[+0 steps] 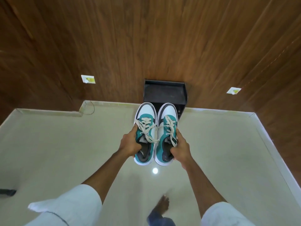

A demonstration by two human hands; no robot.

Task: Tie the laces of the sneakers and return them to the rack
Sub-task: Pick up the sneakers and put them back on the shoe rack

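**Carrying the tied pair toward the rack**

Holding one sneaker in each hand, the person is standing on the pale floor (pixel 65 144) and facing the black rack (pixel 164 93), which is sitting against the wood-panelled wall (pixel 146 38). The left hand (pixel 130 144) is closing its grip around the outer side and collar of the left sneaker (pixel 145 136), and the right hand (pixel 180 147) is gripping the right sneaker (pixel 166 136) the same way. Both shoes are hanging in the air, side by side and touching, toes pointing at the rack and overlapping its front edge in the view.

The cream laces (pixel 147 128) are looking knotted on both shoes, with loops and ends lying across the tongues (how firm the knots are is hard to judge from this height). So the tying part is appearing finished, and the return is what is remaining: the pair is not yet resting on any shelf. A bare foot (pixel 162 204) is blurring at the bottom, suggesting a step forward.
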